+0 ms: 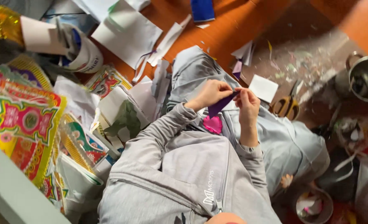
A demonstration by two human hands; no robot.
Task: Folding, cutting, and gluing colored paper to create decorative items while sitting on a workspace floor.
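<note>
Grey hooded sweatshirt (184,174) fills the near view, sleeves leading up to both hands over the lap. Left hand (211,93) is pinched shut on the upper edge of a purple paper strip (219,104); right hand (246,103) grips the other end, fingertips close together, so the strip sits taut between them, probably for folding. A pink paper flower (213,124) rests on the lap just below, within easy reach. Scissors (287,105) with yellow handles lie on the floor to the right, beside a white paper square (263,88). Bright patterned paper packs (22,120) pile up on the left, metal pot (366,76) far right.
</note>
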